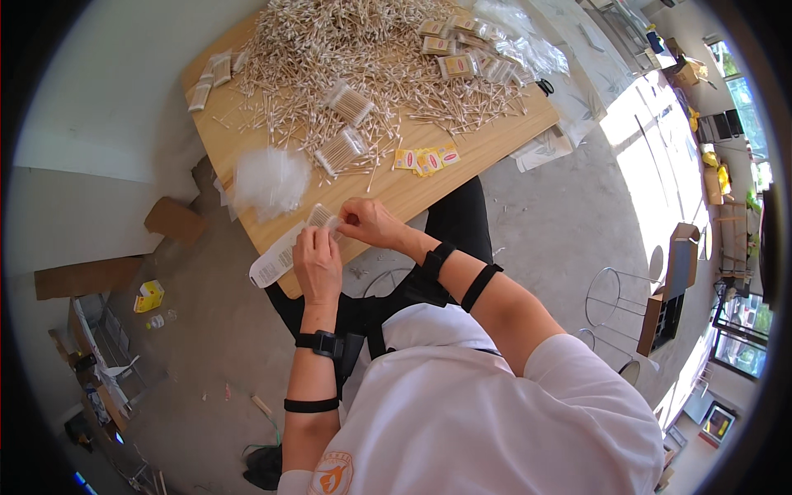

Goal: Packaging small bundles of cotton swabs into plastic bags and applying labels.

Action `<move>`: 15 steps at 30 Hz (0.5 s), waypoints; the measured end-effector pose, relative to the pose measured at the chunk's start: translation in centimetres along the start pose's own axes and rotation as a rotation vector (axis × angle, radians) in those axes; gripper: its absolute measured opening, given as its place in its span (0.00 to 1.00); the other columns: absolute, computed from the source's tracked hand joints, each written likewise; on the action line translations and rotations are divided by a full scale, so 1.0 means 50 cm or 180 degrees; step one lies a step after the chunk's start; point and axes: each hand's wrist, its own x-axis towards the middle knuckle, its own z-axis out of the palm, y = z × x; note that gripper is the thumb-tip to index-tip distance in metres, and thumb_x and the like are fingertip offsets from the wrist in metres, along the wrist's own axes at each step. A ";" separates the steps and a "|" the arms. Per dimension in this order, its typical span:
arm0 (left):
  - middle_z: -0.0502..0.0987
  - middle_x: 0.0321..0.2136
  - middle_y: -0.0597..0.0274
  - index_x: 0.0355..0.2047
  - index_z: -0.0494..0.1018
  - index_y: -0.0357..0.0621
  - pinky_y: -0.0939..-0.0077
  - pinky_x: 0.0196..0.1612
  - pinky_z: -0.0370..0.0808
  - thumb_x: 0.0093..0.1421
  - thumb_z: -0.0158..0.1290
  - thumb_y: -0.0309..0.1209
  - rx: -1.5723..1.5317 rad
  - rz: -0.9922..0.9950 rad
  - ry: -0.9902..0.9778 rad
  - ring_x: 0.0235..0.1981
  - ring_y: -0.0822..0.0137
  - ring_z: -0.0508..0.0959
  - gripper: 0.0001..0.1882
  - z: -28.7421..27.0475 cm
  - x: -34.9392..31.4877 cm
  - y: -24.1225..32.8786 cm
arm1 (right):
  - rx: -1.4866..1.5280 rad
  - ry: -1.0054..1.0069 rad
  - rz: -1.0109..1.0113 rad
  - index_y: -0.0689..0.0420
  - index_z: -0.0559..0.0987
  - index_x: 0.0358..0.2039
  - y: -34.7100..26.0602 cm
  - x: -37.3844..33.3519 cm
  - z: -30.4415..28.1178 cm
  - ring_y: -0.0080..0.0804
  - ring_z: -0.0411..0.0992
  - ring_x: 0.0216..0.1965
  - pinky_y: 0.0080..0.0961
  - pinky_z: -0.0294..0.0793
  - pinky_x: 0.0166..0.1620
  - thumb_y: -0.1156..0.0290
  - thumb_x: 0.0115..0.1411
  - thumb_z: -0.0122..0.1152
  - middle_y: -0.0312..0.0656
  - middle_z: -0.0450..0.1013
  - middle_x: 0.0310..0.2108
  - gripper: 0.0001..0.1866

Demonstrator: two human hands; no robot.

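Note:
At the table's near edge, both my hands close round a small clear bag of cotton swabs (pixel 320 216). My left hand (pixel 317 260) pinches its near side, and my right hand (pixel 369 221) grips its right end with bent fingers. Beside my left hand lies a long white printed strip (pixel 276 257) with a rounded end. A stack of clear plastic bags (pixel 268 181) sits just beyond it. Farther on are two bundles of swabs, a nearer one (pixel 340 150) and a farther one (pixel 349 103). Several yellow and white cards (pixel 425 159) lie fanned out to the right.
A large heap of loose cotton swabs (pixel 330 49) covers the far part of the wooden table (pixel 495 144). Packed bags with yellow cards (pixel 458 66) lie at the far right, near black scissor handles (pixel 545 87). A wire rack (pixel 615 297) stands on the floor at right.

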 end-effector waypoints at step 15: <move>0.75 0.28 0.53 0.33 0.76 0.36 0.65 0.33 0.74 0.56 0.54 0.20 -0.1082 -0.0911 -0.0386 0.29 0.56 0.78 0.05 0.084 -0.003 0.001 | -0.2155 0.1101 0.0961 0.60 0.80 0.32 0.092 0.077 -0.186 0.49 0.75 0.39 0.41 0.73 0.41 0.69 0.47 0.70 0.48 0.74 0.34 0.13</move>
